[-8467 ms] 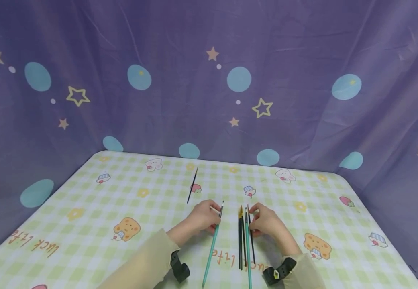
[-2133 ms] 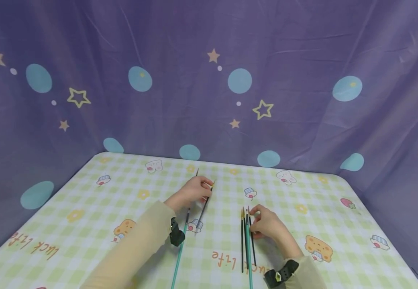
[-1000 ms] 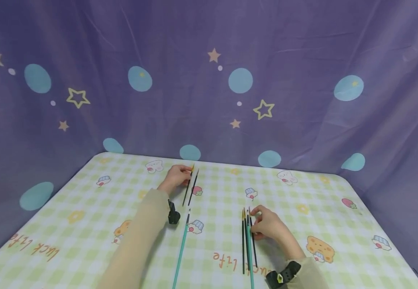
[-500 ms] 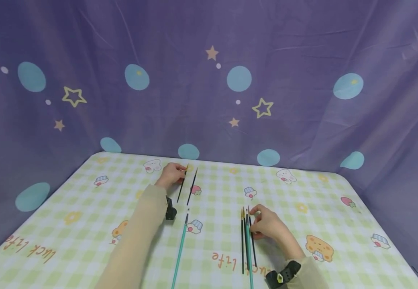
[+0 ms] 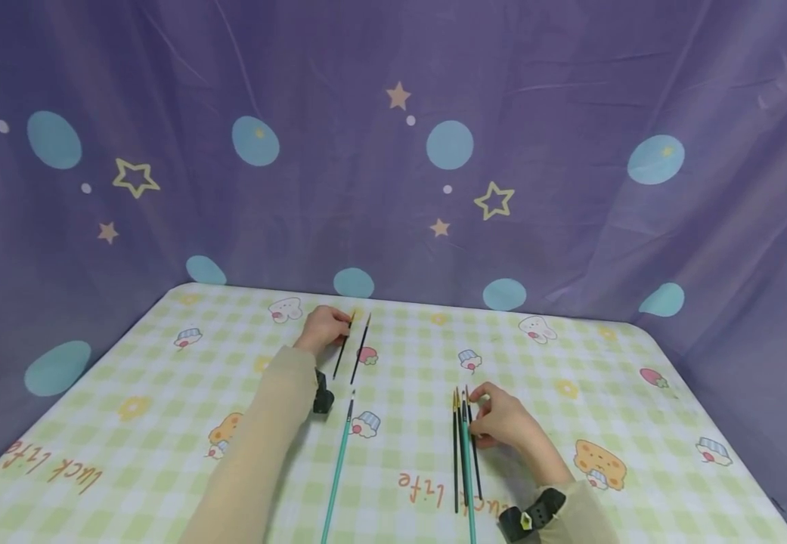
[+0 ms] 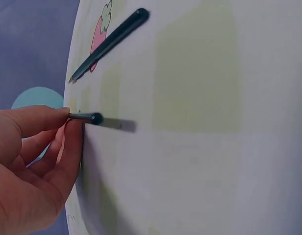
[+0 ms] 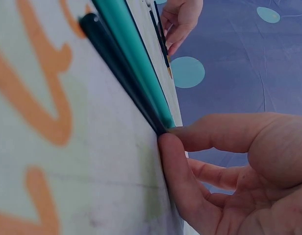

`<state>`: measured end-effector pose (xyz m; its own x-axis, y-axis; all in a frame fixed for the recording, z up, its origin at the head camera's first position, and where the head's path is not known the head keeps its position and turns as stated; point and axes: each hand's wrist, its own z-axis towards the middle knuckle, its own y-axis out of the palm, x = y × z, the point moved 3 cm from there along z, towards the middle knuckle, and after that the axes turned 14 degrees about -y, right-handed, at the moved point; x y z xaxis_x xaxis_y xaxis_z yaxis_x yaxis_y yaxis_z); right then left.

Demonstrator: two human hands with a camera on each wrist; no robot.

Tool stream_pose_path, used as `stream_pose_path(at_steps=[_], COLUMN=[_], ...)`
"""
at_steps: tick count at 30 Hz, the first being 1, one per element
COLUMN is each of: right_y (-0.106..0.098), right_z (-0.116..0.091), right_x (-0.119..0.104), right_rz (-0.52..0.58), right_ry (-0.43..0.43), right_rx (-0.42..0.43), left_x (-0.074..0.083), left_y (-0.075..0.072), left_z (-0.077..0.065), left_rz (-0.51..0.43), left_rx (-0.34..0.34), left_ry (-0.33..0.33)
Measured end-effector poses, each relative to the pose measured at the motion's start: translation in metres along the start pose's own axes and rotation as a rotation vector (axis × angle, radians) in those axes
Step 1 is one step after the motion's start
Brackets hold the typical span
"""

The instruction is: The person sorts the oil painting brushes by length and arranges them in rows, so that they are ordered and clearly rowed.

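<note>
At the far left of the table in the head view, my left hand (image 5: pixel 323 326) pinches a slim black paintbrush (image 5: pixel 340 358) between thumb and fingertips, close over the cloth. Just right of it lies another black paintbrush (image 5: pixel 360 350), roughly parallel, tip pointing away. A teal paintbrush (image 5: pixel 339 470) lies nearer, below these two. My right hand (image 5: pixel 502 420) pinches a black paintbrush (image 7: pixel 124 73) near its bristle end, at the right side of a small group. In that group, a teal paintbrush (image 5: pixel 468 472) lies beside black paintbrushes (image 5: pixel 456 461) with golden tips.
A green checked tablecloth (image 5: pixel 230 370) with cartoon prints covers the table. Behind its far edge hangs a purple curtain (image 5: pixel 339 227) with stars and blue ovals. Dark straps with small devices sit on both wrists.
The teal brush, in my left hand at first, now lies at the left. Since then my left hand has carried a black brush to the far left, beside another. My right hand stays put.
</note>
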<state>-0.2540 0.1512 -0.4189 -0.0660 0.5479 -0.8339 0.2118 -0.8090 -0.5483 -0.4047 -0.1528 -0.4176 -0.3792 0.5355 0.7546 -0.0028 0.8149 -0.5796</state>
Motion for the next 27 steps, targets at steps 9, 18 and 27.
stream_pose_path(at_steps=[9,18,27], right_y=[0.0004,-0.0005,-0.0002], right_z=[0.0006,0.0017,0.0018], right_x=[0.0005,0.0003,0.0015], right_rz=[0.005,0.004,-0.007], right_ry=[0.011,0.007,0.005], right_rx=[-0.006,-0.005,-0.008], left_x=[0.0011,-0.0009,-0.0026], left_y=[0.0000,0.0010,-0.0011], left_z=[-0.0054,-0.0016,-0.0060], left_rz=[0.007,-0.069,-0.084], left_rx=[0.010,0.022,0.038], left_ry=[0.013,-0.030,-0.007])
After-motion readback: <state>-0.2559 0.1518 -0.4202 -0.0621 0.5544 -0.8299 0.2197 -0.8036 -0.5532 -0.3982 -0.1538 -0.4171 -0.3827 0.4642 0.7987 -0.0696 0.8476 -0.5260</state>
